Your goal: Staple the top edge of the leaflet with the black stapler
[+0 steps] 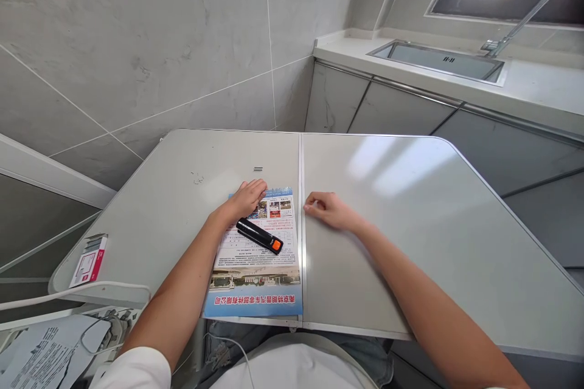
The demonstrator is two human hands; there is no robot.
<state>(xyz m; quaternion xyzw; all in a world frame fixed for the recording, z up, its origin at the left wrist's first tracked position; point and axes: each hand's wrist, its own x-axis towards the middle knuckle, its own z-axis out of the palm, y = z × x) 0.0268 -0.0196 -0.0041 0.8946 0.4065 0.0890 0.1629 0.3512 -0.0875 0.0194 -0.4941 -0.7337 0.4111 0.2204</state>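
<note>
A printed flyer (258,267) with a blue border lies flat on the left half of a grey folding table (410,213). My left hand (246,197) rests flat on the flyer's top left corner, fingers stretched out. A black handheld device with an orange end (260,236) lies slantwise on the flyer, just below that hand. My right hand (326,206) sits on the table just right of the flyer's top right corner, fingers curled loosely, with nothing visible in them.
A small red and white box (89,261) lies at the table's left edge. Papers and white cables (55,346) sit below the table at the left. A counter with a steel sink (438,61) and tap stands behind, against grey tiled walls.
</note>
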